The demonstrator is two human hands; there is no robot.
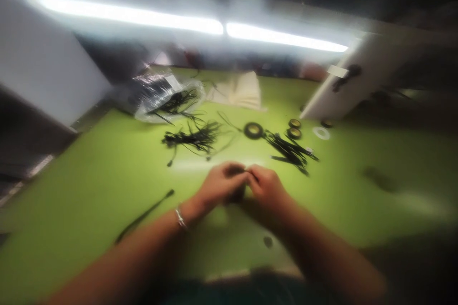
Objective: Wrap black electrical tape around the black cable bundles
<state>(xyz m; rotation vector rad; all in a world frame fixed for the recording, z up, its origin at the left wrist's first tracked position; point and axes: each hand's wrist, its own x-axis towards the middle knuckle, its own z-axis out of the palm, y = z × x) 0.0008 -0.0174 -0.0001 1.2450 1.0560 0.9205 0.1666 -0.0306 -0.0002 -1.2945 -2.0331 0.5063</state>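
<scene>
Over the middle of the table's front half, my left hand (224, 183) and my right hand (265, 182) meet at the fingertips. Both have their fingers pinched together around something small and dark that I cannot make out. Just beyond them, to the left, lies a bundle of black cables (195, 138) with loose ends. A roll of black tape (253, 130) and a bunch of short black cables (291, 152) lie beyond my right hand. One single black cable (150, 210) rests beside my left forearm.
The green tabletop (89, 171) carries a clear plastic bag of black cables (168, 97) at the back left. Pale papers (246, 90), small tape rolls (294, 128) and a white ring (321, 133) lie farther back. White panels (332, 81) stand at both sides; lit tubes (143, 16) hang above.
</scene>
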